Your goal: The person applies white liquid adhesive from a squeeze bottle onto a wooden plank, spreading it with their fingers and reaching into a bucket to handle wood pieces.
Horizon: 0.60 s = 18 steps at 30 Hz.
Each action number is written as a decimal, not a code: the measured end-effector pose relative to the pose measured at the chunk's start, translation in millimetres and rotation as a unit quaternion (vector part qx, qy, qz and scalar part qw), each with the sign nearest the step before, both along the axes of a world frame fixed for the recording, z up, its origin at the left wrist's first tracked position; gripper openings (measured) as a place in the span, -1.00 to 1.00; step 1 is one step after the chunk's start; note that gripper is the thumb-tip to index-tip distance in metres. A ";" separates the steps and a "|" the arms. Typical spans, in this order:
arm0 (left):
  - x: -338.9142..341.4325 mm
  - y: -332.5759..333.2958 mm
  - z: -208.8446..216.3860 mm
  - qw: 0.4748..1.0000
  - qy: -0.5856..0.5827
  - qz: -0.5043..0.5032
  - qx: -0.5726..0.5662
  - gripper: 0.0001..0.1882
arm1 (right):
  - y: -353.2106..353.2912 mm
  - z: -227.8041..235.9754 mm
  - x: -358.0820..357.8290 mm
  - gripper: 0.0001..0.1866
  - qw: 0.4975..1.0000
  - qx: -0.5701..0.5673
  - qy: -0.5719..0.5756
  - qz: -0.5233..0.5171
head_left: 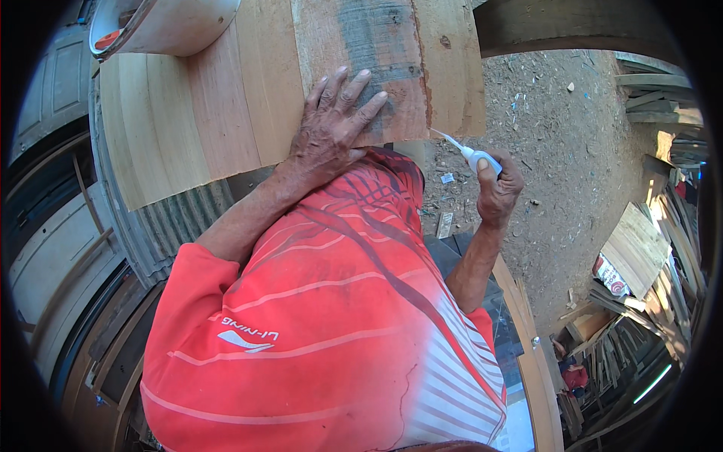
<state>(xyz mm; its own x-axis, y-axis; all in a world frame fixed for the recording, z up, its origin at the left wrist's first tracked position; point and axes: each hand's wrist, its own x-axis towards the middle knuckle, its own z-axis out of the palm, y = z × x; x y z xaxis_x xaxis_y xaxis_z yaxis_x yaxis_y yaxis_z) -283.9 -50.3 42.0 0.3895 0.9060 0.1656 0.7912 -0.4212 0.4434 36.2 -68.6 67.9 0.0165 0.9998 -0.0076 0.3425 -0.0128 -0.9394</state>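
Note:
My left hand [337, 120] lies flat on a panel of joined wooden boards [265, 90], its fingers stretched out near the panel's front edge. In my right hand [498, 188] is a small white squeeze bottle [479, 159] with a long thin nozzle. The nozzle's tip points at the panel's front edge, by the lower end of a dark, rough seam [426, 83] between two boards. From this view I cannot tell whether the tip touches the wood. A dark grey-blue stain runs along the boards beyond my left hand.
A whitish bucket [177, 26] with something orange inside stands on the panel at the far left. Corrugated metal sheet [177, 218] lies below the panel's left side. Wood scraps and planks [640, 260] are piled on the right, past littered dirt ground [553, 166]. A thick beam [580, 26] crosses the far right.

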 end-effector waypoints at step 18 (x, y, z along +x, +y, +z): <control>-1.3 0.4 -3.0 1.000 0.004 -0.004 -0.006 -0.04 | -9.8 0.8 2.5 -0.92 1.000 0.001 -0.021 -0.010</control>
<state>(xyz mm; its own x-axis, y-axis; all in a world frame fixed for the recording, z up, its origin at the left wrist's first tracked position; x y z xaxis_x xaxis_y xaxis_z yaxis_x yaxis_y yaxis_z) -285.2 -49.8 39.0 0.3977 0.9050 0.1511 0.7919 -0.4218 0.4417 38.6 -78.4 68.7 0.0364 0.9993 -0.0050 0.3815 -0.0185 -0.9242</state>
